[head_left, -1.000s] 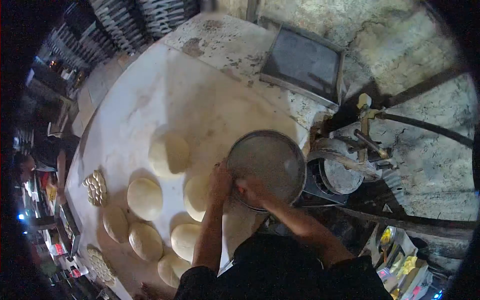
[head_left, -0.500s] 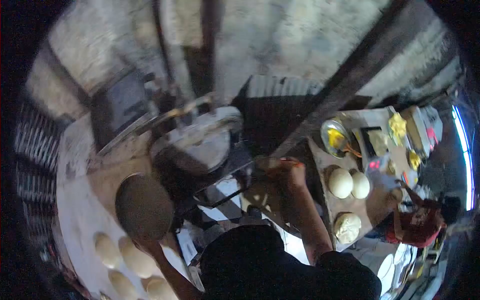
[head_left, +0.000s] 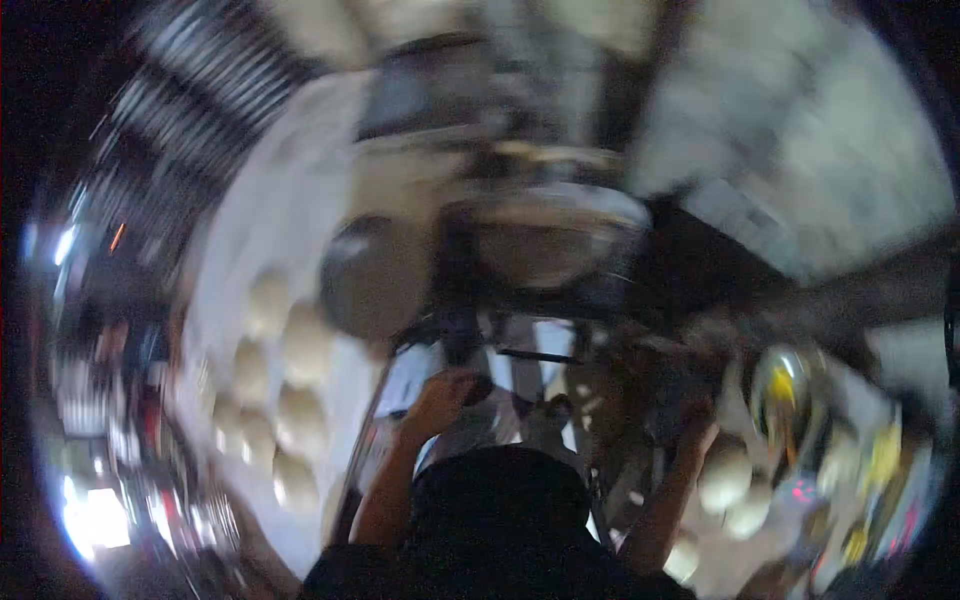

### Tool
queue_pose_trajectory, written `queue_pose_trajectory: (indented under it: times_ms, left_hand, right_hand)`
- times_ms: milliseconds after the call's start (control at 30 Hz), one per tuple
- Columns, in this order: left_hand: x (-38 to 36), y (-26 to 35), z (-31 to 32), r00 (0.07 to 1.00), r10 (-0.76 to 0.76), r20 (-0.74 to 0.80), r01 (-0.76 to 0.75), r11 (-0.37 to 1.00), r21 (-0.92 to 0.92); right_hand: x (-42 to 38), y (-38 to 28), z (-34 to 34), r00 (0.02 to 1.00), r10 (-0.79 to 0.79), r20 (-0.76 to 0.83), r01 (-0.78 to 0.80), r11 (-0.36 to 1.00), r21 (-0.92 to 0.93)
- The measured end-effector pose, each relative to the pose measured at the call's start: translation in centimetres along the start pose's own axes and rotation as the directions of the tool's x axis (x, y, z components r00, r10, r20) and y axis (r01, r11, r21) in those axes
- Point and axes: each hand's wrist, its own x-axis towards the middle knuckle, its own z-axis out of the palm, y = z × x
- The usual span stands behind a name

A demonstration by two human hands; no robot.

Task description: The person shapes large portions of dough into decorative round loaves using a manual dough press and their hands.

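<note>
Found left hand to the right of the round pan and closer to the body, apart from its rim. Recorded right hand farther right of the pan, near pale dough balls. Could not tell either hand's grip, open or closed, nor any hold on an object, owing to blur. Noted a change from one second earlier: both hands then at the pan, both now away from it. Judged handling of the pan as broken off, at least for the moment.

Listed the rest by apparent size. Observed a broad, pale worktable, smooth and flat, beneath the pan and extending to its left. Saw a second, browner work surface well to the right of the pan. Noted a large round vessel just right of the pan, with a lighter band across the top. Located a dark rectangular tray beyond the pan. Rated the pan itself as dark grey, circular and dull, lying near the worktable's right edge. Identified a shiny, rounded metal bowl well to the right of the pan, with yellow contents. Found dough rounds grouped left of the pan and nearer the body, cream-coloured, smooth and domed. Recorded yellow lumps beyond the bowl at far right of the pan, texture unreadable.
</note>
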Motion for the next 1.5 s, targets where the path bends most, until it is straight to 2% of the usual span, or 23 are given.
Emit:
queue_pose_trajectory:
  times_ms: [33,67,100,167,200,300,400,433,500,533,567,633,733,900,933,1000,1033,1100,1200,1300,1333,1467,1500]
  left_hand:
    - [-0.8,-3.2,1.6,0.999,0.035,-0.019,-0.035,0.999,0.009]
    - [-2.1,-3.0,1.1,0.999,-0.014,-0.050,0.012,0.999,-0.044]
    - [-2.9,-3.1,0.4,0.996,-0.046,-0.073,0.038,0.994,-0.100]
    - [-5.2,-5.2,-0.9,0.989,-0.016,-0.147,0.002,0.996,-0.091]
    - [-7.1,-4.4,-3.3,0.968,-0.140,-0.210,0.083,0.963,-0.258]
    - [-12.6,-10.0,-4.6,0.908,-0.330,-0.259,0.248,0.920,-0.304]
    - [-20.2,-17.1,-4.1,0.683,-0.594,-0.425,0.241,0.733,-0.636]
    - [-22.5,-19.1,-4.8,0.609,-0.678,-0.412,0.197,0.632,-0.749]
    - [-26.4,-20.9,-7.6,0.307,-0.832,-0.461,0.210,0.532,-0.820]
    - [-27.4,-24.6,-6.3,0.153,-0.845,-0.512,0.221,0.534,-0.816]
    - [-28.3,-25.6,-7.3,0.083,-0.861,-0.503,0.217,0.508,-0.834]
    - [-28.7,-28.3,-9.3,0.049,-0.833,-0.552,0.233,0.547,-0.804]
    - [-28.8,-31.1,-13.6,0.107,-0.816,-0.568,0.262,0.574,-0.776]
    - [-30.3,-37.1,-15.5,0.220,-0.686,-0.693,0.364,0.717,-0.594]
    - [-32.5,-36.7,-17.9,0.240,-0.664,-0.709,0.350,0.740,-0.575]
    - [-37.0,-38.5,-18.6,0.116,-0.787,-0.606,0.502,0.573,-0.648]
    - [-39.7,-40.3,-17.6,-0.052,-0.874,-0.483,0.626,0.348,-0.697]
    - [-44.7,-44.1,-14.2,-0.120,-0.993,0.016,0.363,-0.059,-0.930]
    - [-45.7,-43.3,-13.3,0.081,-0.997,0.013,0.161,0.001,-0.987]
    - [-44.1,-41.1,-17.1,0.139,-0.988,-0.068,0.303,0.108,-0.947]
    - [-43.6,-41.3,-16.4,0.190,-0.981,-0.046,0.253,0.094,-0.963]
    - [-42.2,-39.2,-16.0,0.417,-0.908,-0.034,0.114,0.089,-0.990]
    - [-42.4,-39.3,-13.9,0.461,-0.887,-0.028,0.055,0.061,-0.997]
  right_hand:
    - [0.0,-3.0,3.4,0.992,-0.113,0.055,0.094,0.956,0.280]
    - [-0.1,-6.5,7.2,0.967,-0.113,0.230,-0.124,0.580,0.805]
    - [-0.9,-10.4,9.8,0.886,-0.173,0.431,-0.321,0.442,0.838]
    - [-3.4,-18.0,14.3,0.650,-0.354,0.672,-0.377,0.617,0.690]
    - [-5.3,-21.5,16.0,0.520,-0.424,0.741,-0.328,0.702,0.632]
    - [-10.6,-30.4,18.5,0.081,-0.626,0.775,-0.080,0.771,0.631]
    - [-15.3,-40.1,19.4,-0.214,-0.448,0.868,-0.026,0.891,0.454]
    - [-17.7,-43.5,19.3,-0.178,-0.462,0.869,-0.014,0.884,0.467]
    - [-23.4,-49.9,19.5,-0.089,-0.501,0.861,0.008,0.864,0.504]
    - [-25.2,-52.5,20.8,-0.146,-0.531,0.835,-0.135,0.847,0.515]
    - [-27.8,-54.8,22.4,-0.139,-0.535,0.833,-0.176,0.842,0.511]
    - [-32.9,-58.3,26.1,-0.124,-0.535,0.835,-0.255,0.831,0.495]
    - [-35.3,-59.2,32.4,-0.020,-0.533,0.846,-0.187,0.833,0.521]
    - [-40.3,-60.5,29.3,0.202,-0.485,0.851,-0.154,0.842,0.516]
    - [-39.7,-60.0,29.2,0.176,-0.454,0.873,-0.176,0.858,0.482]
    - [-37.7,-59.7,28.7,0.119,-0.392,0.912,-0.215,0.887,0.409]
    - [-37.7,-60.2,28.8,0.026,-0.343,0.939,-0.205,0.918,0.340]
    - [-38.3,-60.5,27.6,-0.144,-0.235,0.961,-0.181,0.961,0.208]
    - [-43.2,-63.7,27.1,-0.372,-0.074,0.925,0.069,0.992,0.108]
    - [-46.7,-64.3,28.6,-0.482,-0.006,0.876,0.264,0.952,0.152]
    - [-47.6,-63.8,29.5,-0.528,0.003,0.849,0.313,0.930,0.191]
    - [-47.1,-57.3,34.8,-0.662,-0.031,0.749,0.376,0.851,0.368]
    - [-46.8,-56.1,35.7,-0.614,0.029,0.789,0.356,0.902,0.244]
